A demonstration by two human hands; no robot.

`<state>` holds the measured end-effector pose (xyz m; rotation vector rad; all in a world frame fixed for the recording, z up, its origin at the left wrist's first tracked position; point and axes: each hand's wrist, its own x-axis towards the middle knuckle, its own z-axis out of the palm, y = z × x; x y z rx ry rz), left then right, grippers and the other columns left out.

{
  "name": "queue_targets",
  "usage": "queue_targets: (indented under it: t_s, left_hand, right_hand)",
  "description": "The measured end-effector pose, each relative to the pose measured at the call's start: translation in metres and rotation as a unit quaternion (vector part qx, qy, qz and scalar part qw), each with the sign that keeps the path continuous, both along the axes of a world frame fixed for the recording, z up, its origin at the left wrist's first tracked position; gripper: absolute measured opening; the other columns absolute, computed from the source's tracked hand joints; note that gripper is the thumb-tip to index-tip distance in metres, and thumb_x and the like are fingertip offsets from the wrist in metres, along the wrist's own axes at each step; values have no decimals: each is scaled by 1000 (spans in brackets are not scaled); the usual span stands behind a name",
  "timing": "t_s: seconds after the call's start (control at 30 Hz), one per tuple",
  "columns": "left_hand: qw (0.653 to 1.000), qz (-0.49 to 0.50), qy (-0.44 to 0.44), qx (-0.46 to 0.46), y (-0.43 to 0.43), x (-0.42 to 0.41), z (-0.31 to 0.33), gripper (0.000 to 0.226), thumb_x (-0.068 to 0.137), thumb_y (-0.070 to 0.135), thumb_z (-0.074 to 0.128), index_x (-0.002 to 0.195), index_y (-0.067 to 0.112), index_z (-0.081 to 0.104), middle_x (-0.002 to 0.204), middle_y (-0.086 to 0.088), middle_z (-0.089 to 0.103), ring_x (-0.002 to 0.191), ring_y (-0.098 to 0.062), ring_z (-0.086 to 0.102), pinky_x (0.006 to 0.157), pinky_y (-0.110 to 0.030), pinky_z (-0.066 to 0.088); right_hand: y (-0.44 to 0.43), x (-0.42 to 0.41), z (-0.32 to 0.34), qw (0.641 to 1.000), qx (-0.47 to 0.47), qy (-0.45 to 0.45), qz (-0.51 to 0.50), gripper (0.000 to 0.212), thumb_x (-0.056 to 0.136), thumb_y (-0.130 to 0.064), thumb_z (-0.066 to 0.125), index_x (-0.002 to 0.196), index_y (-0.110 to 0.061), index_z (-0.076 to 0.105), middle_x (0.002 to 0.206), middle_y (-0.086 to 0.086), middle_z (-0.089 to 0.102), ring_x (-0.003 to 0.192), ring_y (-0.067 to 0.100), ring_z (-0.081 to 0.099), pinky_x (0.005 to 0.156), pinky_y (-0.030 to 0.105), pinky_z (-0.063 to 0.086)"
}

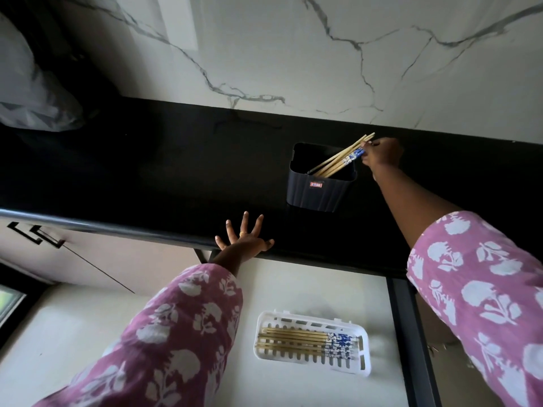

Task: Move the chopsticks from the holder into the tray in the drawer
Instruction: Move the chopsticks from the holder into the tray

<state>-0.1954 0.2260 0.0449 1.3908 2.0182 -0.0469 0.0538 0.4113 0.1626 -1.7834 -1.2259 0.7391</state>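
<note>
A dark ribbed holder (pixel 317 190) stands on the black counter. Several wooden chopsticks (pixel 333 163) with blue-and-white ends lean out of it to the right. My right hand (pixel 383 155) reaches past the holder's right rim, fingers pinched on the chopsticks' upper ends. My left hand (pixel 242 237) lies flat on the counter's front edge with fingers spread, holding nothing. Below, in the open drawer, a white slotted tray (pixel 364 345) holds several chopsticks (pixel 293 339) laid side by side, patterned ends to the right.
The black counter (pixel 147 171) runs under a marble-veined wall (pixel 293 54). A grey plastic bag (pixel 32 92) sits at the far left. The pale drawer floor (pixel 293 292) has a dark right side wall (pixel 408 333). A cabinet door with a black handle (pixel 35 235) is at left.
</note>
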Motion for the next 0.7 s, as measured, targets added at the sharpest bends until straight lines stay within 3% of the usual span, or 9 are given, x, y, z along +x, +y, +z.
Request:
queue_targets:
  t_s: [0.07, 0.17, 0.27, 0.33, 0.4, 0.53, 0.7]
  left_hand:
    - [1000, 1, -2, 0, -1, 0, 1, 71, 86, 64, 40, 140, 54, -6, 153, 17, -22, 140, -32, -25, 107, -63, -8]
    - [1000, 0, 0, -2, -1, 0, 1, 71, 86, 63, 40, 140, 53, -6, 153, 17, -23, 140, -32, -25, 107, -63, -8]
    - [1000, 2, 4, -5, -2, 1, 3, 70, 87, 63, 39, 141, 52, -5, 154, 16, -22, 140, -33, -24, 107, -63, -7]
    - [1000, -1, 6, -7, -2, 1, 4, 70, 87, 64, 38, 141, 52, -5, 154, 15, -21, 140, -33, -23, 108, -63, -7]
    - [1000, 0, 5, -6, -3, 1, 5, 71, 87, 64, 38, 141, 52, -5, 154, 15, -21, 140, -33, -24, 108, -63, -7]
    - [1000, 6, 9, 5, -4, 3, 2, 71, 86, 65, 39, 141, 53, -5, 154, 16, -21, 140, -32, -24, 107, -62, -8]
    - [1000, 11, 3, 5, -8, 2, 4, 71, 85, 67, 38, 141, 53, -3, 155, 16, -17, 142, -30, -21, 108, -61, -8]
  right_hand:
    - [-3, -3, 2, 1000, 6, 17, -22, 15, 86, -14, 64, 81, 0, 65, 99, 29, 69, 77, 30, 66, 81, 46, 58]
    - [-8, -6, 6, 999, 17, 27, -32, 35, 86, -8, 64, 56, -13, 47, 86, 29, 68, 62, 33, 66, 78, 49, 58]
    - [-13, -7, 14, 999, 17, 39, -20, 22, 87, -9, 65, 68, -1, 57, 81, 23, 63, 51, 21, 59, 78, 46, 58]
    - [-18, -7, 22, 998, 35, 25, -35, 20, 85, -9, 66, 89, 11, 64, 87, 26, 68, 62, 30, 67, 77, 46, 59]
    - [-25, -4, 32, 997, 59, 7, -49, 23, 83, -10, 69, 94, 11, 66, 92, 29, 70, 73, 36, 71, 74, 45, 61]
    - [-40, 9, 56, 992, 101, -8, -74, 15, 83, -9, 68, 72, 0, 63, 83, 24, 69, 71, 34, 72, 70, 42, 61]
    - [-60, 36, 77, 981, 123, 98, -111, 31, 84, -4, 67, 59, -12, 51, 79, 19, 63, 68, 28, 68, 69, 35, 61]
